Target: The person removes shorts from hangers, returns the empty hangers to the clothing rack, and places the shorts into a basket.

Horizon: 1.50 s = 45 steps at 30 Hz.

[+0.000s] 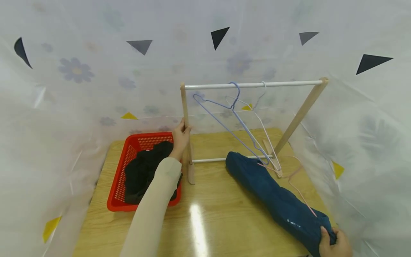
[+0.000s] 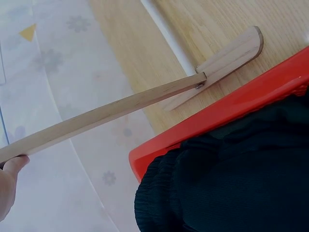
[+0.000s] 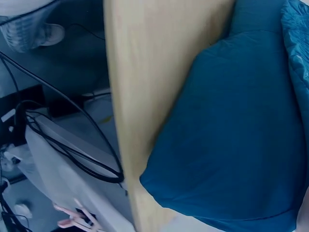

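My left hand grips the left wooden post of a small clothes rack; in the left wrist view its thumb lies against the post. At the front right, my right hand holds the near end of a dark blue garment, apparently folded trousers, with small white lettering. The garment slants across the table, and gathered fabric shows in the right wrist view. A pink hanger lies against it, partly hidden. From the rack's white top rail hang a blue hanger and a white hanger.
A red basket with dark clothes stands left of the rack on the wooden table. Patterned plastic sheeting surrounds the table. Beyond the table edge, the right wrist view shows black cables and a person's shoe.
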Each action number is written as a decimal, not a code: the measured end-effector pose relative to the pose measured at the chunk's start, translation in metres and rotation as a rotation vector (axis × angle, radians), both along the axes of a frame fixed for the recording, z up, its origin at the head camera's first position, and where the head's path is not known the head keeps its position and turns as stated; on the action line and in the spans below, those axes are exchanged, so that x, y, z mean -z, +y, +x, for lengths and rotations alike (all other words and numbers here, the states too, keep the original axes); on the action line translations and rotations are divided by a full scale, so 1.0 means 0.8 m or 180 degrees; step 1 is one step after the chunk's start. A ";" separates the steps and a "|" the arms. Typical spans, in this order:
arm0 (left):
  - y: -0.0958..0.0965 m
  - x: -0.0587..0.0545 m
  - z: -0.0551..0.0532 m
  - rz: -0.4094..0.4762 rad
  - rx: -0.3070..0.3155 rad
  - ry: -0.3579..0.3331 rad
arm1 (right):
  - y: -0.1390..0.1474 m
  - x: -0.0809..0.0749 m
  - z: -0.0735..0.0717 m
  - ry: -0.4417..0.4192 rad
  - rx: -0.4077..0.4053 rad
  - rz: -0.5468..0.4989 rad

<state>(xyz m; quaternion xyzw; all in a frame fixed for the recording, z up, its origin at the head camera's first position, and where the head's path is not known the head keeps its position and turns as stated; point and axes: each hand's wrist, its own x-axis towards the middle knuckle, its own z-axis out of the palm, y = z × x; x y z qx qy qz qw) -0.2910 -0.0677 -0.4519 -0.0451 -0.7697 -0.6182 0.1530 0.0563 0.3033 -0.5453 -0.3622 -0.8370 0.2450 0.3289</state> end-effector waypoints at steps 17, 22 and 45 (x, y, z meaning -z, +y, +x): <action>-0.001 0.032 0.035 -0.0462 -0.0401 0.0659 | -0.007 -0.045 -0.028 0.0830 -0.1015 0.0273; -0.007 0.023 0.067 -0.1233 0.0161 0.1481 | -0.014 -0.089 -0.064 0.1068 -0.1611 0.0349; -0.028 -0.062 0.121 -0.1930 0.0641 0.2501 | -0.077 -0.179 -0.179 0.1473 -0.2861 0.0580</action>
